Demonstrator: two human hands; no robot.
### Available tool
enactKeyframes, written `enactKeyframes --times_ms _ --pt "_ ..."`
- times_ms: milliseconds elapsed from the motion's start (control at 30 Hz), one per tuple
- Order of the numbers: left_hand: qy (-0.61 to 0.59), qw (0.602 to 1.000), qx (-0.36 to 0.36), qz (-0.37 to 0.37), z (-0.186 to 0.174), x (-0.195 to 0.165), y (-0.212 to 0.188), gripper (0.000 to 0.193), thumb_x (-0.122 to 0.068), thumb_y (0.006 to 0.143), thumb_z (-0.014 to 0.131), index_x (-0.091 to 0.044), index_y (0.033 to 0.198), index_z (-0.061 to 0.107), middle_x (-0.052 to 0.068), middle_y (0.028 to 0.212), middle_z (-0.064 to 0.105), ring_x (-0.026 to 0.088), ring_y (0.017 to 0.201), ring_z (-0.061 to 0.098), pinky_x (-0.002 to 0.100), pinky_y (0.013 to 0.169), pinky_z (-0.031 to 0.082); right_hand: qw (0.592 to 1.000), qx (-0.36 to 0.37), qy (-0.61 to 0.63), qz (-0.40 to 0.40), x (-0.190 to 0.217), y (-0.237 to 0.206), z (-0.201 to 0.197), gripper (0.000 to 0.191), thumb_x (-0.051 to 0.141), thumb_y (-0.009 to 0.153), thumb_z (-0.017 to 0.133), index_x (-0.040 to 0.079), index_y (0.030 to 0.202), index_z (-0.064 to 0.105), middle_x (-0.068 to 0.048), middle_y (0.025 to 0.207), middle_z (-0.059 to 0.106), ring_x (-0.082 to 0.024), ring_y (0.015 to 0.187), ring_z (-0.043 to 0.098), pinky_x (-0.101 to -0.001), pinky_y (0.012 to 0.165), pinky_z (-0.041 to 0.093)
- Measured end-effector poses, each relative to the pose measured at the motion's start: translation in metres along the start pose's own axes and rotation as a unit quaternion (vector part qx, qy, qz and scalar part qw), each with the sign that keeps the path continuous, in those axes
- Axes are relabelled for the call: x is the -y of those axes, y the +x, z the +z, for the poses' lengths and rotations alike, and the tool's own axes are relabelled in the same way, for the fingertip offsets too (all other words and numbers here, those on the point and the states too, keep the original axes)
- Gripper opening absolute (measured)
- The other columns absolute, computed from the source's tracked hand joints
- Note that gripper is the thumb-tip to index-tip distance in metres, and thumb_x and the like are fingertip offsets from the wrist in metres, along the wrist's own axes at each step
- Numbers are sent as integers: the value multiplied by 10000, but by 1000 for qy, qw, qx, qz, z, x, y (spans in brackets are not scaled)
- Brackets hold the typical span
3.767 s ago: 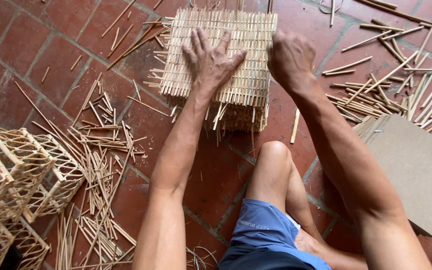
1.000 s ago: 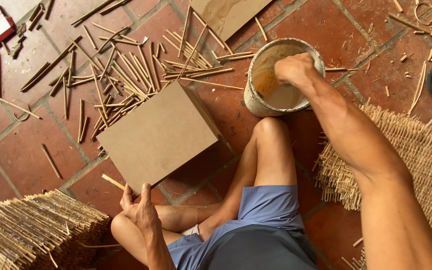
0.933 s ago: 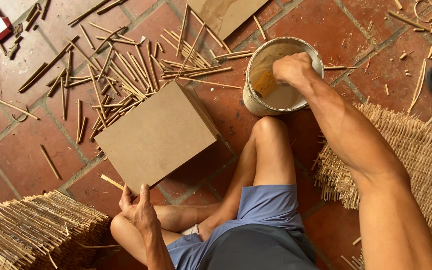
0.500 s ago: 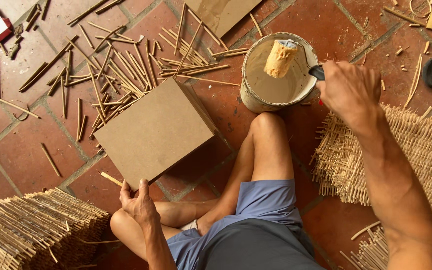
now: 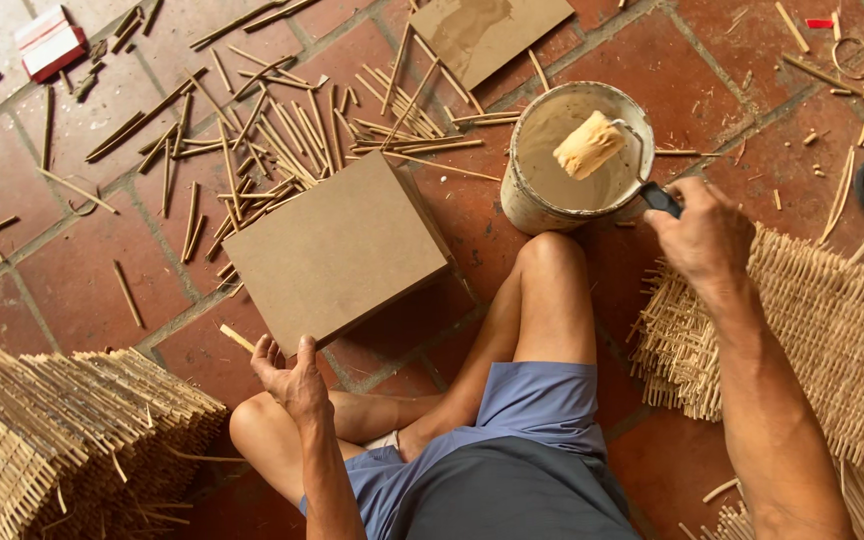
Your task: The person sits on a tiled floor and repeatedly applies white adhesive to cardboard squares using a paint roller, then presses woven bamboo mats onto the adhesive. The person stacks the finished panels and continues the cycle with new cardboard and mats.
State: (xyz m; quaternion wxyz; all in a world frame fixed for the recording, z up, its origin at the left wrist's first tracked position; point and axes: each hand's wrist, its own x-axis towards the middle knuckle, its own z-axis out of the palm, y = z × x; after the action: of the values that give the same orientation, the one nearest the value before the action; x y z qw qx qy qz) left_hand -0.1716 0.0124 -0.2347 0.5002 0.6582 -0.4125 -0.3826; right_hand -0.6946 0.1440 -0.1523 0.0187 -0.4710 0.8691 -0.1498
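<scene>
On the red tile floor (image 5: pixel 42 180), a person sits with knees bent, and the right hand (image 5: pixel 704 236) is closed around the dark handle of a small roller (image 5: pixel 592 144), whose yellowish head hangs over the mouth of a pale bucket (image 5: pixel 530 200) holding beige liquid. That bucket stands just beyond the raised knee. The left hand (image 5: pixel 292 376) lies near the other knee, palm up and fingers loosely spread, with its fingertips touching the near edge of a plain brown board (image 5: pixel 337 250) that rests tilted on the tiles. Behind the board, loose bamboo sticks (image 5: pixel 252 150) are scattered in a heap. A second brown board (image 5: pixel 487 30), smeared lighter, lies at the top edge. Far at the upper left sits a small flat red and white package (image 5: pixel 49 42), rectangular, apart from everything else. Woven bamboo mats lie at both sides: one (image 5: pixel 832 320) under the right forearm, another stack (image 5: pixel 52 430) at the lower left.
</scene>
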Motion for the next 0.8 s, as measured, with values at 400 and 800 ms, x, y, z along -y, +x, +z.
enactKeyframes --times_ms 400,800 --pt "-29 1000 8 -5 5 -6 4 649 -48 875 744 14 1451 453 165 1393 568 241 1267 579 346 1043 499 709 156 660 194 -56 -2 32 221 89 1012 687 -94 1135 671 -147 951 699 -179 662 667 -256 555 562" --pt "17 998 -21 60 11 29 26 593 -74 873 776 7 1407 530 155 1365 520 290 1319 513 401 1146 403 685 186 701 63 3 11 17 240 86 1104 672 -89 1267 649 -226 1069 672 -245 884 678 -332 652 564"
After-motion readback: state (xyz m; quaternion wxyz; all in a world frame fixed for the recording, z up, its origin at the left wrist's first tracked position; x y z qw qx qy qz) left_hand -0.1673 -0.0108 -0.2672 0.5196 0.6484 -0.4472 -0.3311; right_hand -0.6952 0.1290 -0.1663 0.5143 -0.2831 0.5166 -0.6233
